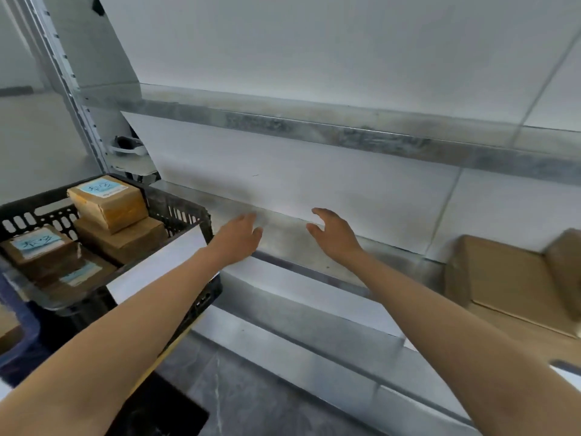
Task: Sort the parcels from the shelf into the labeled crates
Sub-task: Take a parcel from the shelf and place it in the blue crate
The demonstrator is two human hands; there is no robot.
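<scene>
At mid-frame, over the bare metal shelf (pixel 284 247), both arms reach forward side by side; the left grip (pixel 240 239) is released, fingers straight and close together, palm down, just above the shelf surface; the right grip (pixel 334 236) is likewise released, fingers loosely spread and slightly bent, thumb apart, grasping nothing; a strip of shelf shows between the two. Toward the right edge of the frame, on the shelf, lies a flat brown parcel (pixel 503 278), well apart from the right grip; a second brown parcel (pixel 564 262) rests tilted at its far-right side, cut off by the frame edge. At the left of the frame, beside the left forearm, stands a black crate (pixel 185 204) with a white card (pixel 157 265) on its near wall; inside it lie several brown parcels with blue labels, the topmost parcel (pixel 108 202) stacked on another; the label writing is too blurred to read. At the lower left edge shows a blue crate (pixel 19 338).
</scene>
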